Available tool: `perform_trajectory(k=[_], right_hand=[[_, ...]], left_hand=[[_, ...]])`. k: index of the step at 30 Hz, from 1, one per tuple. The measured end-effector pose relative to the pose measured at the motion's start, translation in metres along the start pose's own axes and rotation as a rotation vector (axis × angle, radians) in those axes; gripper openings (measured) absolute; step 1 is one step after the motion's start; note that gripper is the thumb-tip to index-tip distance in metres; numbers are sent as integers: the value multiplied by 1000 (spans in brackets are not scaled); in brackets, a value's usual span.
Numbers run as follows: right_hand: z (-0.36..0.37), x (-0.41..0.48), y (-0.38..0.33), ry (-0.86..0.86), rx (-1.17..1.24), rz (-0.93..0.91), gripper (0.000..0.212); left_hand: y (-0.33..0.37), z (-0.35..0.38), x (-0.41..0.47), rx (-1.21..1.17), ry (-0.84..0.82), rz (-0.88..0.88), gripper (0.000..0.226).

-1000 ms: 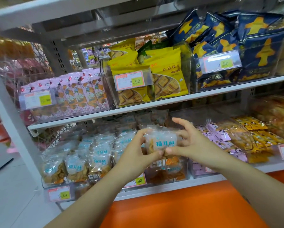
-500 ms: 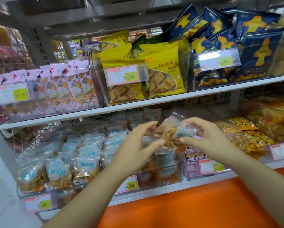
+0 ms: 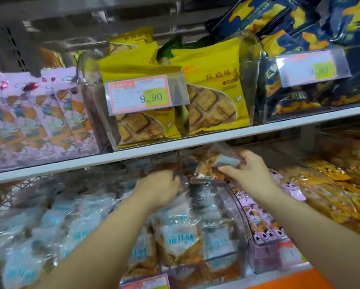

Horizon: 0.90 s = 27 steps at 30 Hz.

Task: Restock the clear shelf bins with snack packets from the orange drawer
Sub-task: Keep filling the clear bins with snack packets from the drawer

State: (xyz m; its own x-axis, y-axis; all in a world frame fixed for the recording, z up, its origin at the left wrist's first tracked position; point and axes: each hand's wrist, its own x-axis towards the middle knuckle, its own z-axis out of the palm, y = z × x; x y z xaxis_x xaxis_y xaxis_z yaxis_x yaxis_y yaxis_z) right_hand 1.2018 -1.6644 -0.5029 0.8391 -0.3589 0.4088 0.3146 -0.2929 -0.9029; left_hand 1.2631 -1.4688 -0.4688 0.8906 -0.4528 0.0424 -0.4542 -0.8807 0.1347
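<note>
The step in hand looks like placing. The right hand (image 3: 248,172) pinches a clear plastic snack packet (image 3: 214,163) with a pale blue label between thumb and fingers (image 3: 243,156). It holds the packet tilted, just under the white upper shelf edge (image 3: 175,146) and above the back of the curved clear plastic bin (image 3: 234,207) on the lower shelf. The left hand (image 3: 160,189) reaches into the same bin, its fingers curled down over the stacked packets (image 3: 175,240). Whether they grasp one or only press them aside cannot be told. The held packet is not yet released. The next move probably calls for lowering it into the gap behind the stack, label forward, then letting go. A strip of the orange drawer (image 3: 289,281) shows below.
</note>
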Motion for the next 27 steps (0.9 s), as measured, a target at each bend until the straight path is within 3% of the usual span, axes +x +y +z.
perform_trajectory(k=[3, 7, 14, 19, 23, 27], right_hand=[[8, 13, 7, -47, -14, -25, 31], [21, 29, 15, -52, -88, -69, 34], [23, 38, 19, -29, -499, -59, 47], [30, 50, 8, -202, -837, -116, 49], [45, 69, 11, -388, -1021, -40, 47], [53, 77, 22, -380, -1165, -67, 48]], left_hand=[[-3, 5, 15, 29, -116, -4, 44], [-7, 10, 21, 53, -123, -21, 47], [-7, 7, 12, 153, -170, -104, 50], [-6, 4, 8, 250, -183, -165, 55], [-6, 5, 4, 230, -174, -160, 56], [-9, 8, 2, 159, -175, -145, 54]])
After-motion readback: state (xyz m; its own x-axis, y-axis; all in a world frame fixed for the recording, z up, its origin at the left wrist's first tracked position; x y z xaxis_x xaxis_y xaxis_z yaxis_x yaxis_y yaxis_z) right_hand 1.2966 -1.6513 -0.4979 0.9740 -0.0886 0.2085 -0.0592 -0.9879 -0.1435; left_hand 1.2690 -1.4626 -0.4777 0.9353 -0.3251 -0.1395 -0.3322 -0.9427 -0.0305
